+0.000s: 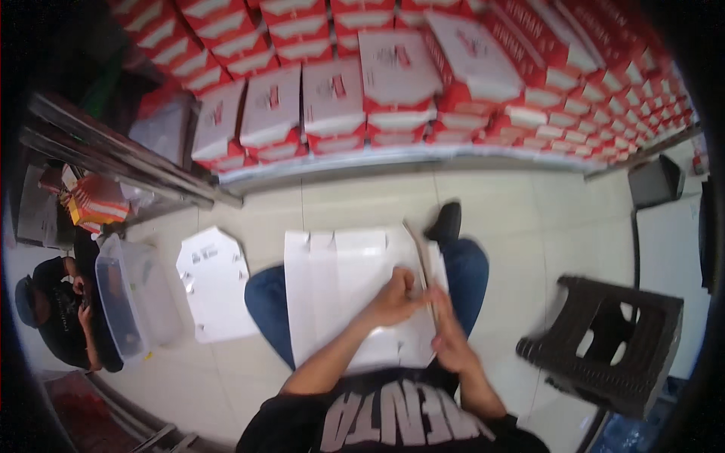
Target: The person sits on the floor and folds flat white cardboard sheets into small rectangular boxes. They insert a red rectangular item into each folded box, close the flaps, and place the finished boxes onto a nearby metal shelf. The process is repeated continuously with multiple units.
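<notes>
A white cardboard box blank (pixel 340 279) lies across my lap, its right side folded up into a raised flap (pixel 420 260). My left hand (pixel 394 298) is over the sheet with its fingers curled, and its fingertips reach the inner side of that flap. On the outer side, my right hand (pixel 450 332) is closed around the flap's edge, slightly smeared by motion. Both hands meet near the fold. A flat white cardboard blank (pixel 215 287) with cut corners rests on the tiled floor left of my knee.
Stacked red and white boxes (pixel 332 98) line the far side. A clear plastic bin (pixel 128 302) stands at left, beside a seated person (pixel 64 313) in dark clothes. At right is a dark plastic stool (pixel 604 340). Metal rails (pixel 128 155) run along the upper left.
</notes>
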